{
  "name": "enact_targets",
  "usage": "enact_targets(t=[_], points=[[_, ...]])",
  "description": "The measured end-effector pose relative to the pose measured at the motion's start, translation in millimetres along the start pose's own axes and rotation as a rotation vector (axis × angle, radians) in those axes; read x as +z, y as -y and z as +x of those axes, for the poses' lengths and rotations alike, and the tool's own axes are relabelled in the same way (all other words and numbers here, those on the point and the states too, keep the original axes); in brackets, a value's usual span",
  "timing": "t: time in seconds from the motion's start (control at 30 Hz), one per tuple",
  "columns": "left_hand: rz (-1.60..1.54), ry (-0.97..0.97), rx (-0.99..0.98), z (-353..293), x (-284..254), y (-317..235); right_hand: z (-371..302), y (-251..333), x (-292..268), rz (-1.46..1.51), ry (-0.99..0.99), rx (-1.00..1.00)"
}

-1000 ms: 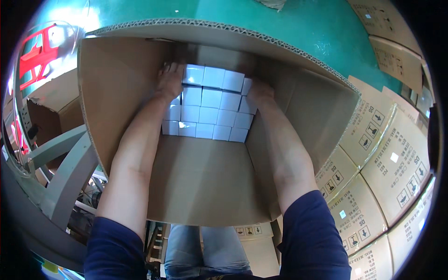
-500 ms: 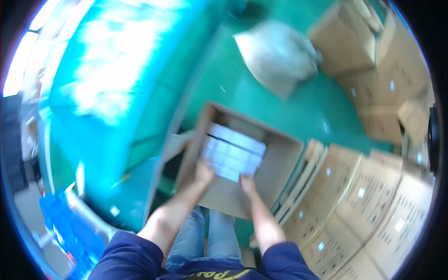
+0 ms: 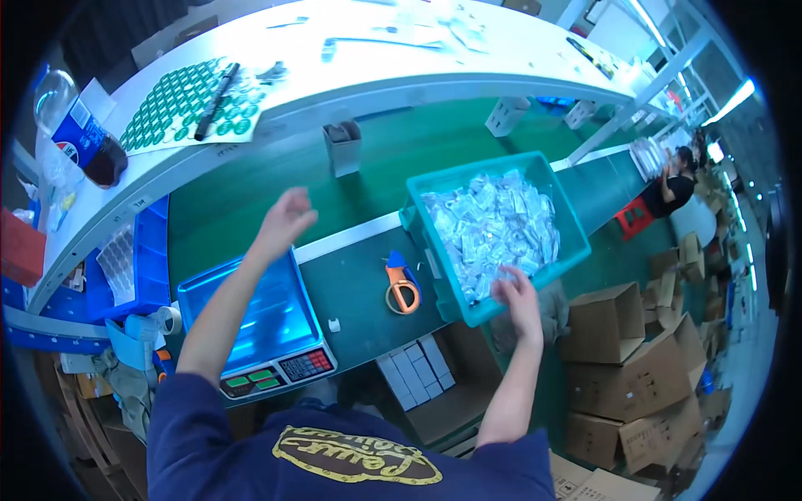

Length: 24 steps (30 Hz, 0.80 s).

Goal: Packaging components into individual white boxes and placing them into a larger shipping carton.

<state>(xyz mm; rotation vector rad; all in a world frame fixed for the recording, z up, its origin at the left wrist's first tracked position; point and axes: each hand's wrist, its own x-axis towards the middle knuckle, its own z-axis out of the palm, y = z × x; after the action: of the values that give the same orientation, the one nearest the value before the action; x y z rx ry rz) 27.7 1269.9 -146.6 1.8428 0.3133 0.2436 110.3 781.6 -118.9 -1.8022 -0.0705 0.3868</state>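
Observation:
My left hand [image 3: 286, 222] is raised past the far edge of a scale [image 3: 255, 313] with a shiny blue-lit metal pan, its fingers loosely bent and apart with nothing in them. At the near rim of a teal plastic bin [image 3: 473, 313], my right hand [image 3: 520, 302] hovers with fingers apart. Small clear plastic packets [image 3: 493, 225] fill that bin. Between scale and bin lie an orange and blue tool with a ring [image 3: 403, 288] and a small white piece [image 3: 334, 325]. Below the bench edge, white small boxes [image 3: 415, 371] sit together in an open cardboard box [image 3: 455, 405].
A white shelf [image 3: 376, 92] curves across the back, bearing a sheet of green round stickers [image 3: 180, 104], a black marker [image 3: 217, 102] and a cola bottle [image 3: 83, 134]. Cardboard boxes [image 3: 626, 384] pile up at right. Farther off, a person [image 3: 671, 188] sits on a red stool [image 3: 637, 219].
Both hands have left the white boxes, which now rest in the cardboard box, and come up over the bench. My view has swung up from the floor to the bench and shelf.

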Motion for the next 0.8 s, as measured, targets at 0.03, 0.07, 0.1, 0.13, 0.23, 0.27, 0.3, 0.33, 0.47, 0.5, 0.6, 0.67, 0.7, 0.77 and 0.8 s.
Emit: enact_targets(t=[0.03, 0.07, 0.1, 0.13, 0.23, 0.27, 0.3, 0.33, 0.47, 0.5, 0.6, 0.67, 0.7, 0.77, 0.8], points=[[0.115, -0.067, 0.025, 48, -6, 18, 43, -44, -9, -0.321, 0.022, -0.011], [0.231, -0.136, 0.049, 89, -6, 34, 78, -79, -13, -0.641, 0.046, -0.012], [0.208, -0.123, 0.052, 115, -1, 43, 87, -97, -4, -0.920, 0.218, 0.123], [0.323, -0.067, -0.102, 144, 10, 47, 91, -110, 5, -1.191, 0.383, 0.269], [0.018, 0.098, -0.208, 213, 10, 123, 89, -124, 46, -1.263, 0.187, 0.326], [-0.389, 0.216, -0.141, 237, 12, 151, 96, -129, 45, -1.284, 0.228, 0.192], [-0.773, 0.302, -0.067, 256, -13, 181, 104, -123, 61, -1.071, 0.173, 0.126], [-1.140, 0.381, 0.030, 267, -47, 202, 114, -108, 83, -1.063, 0.194, 0.074], [0.341, 0.482, 0.213, 262, 101, 115, 56, -87, 31, -1.132, -0.145, -0.018], [0.518, 0.527, 0.256, 239, 129, 52, 32, -98, 8, -1.132, -0.314, -0.063], [0.734, 0.311, 0.280, 181, 90, -1, 5, -28, 18, -0.962, -0.335, -0.099], [0.735, 0.098, 0.296, 152, 69, -12, -18, 22, 32, -0.684, -0.391, -0.078], [0.513, 0.026, 0.335, 123, 63, -28, -35, 49, 38, -0.486, -0.423, 0.009], [0.297, -0.045, 0.373, 65, 64, -63, -65, 77, 46, -0.129, -0.383, -0.130], [0.276, -0.119, 0.412, 34, 65, -73, -83, 96, 61, 0.013, -0.327, -0.215]])
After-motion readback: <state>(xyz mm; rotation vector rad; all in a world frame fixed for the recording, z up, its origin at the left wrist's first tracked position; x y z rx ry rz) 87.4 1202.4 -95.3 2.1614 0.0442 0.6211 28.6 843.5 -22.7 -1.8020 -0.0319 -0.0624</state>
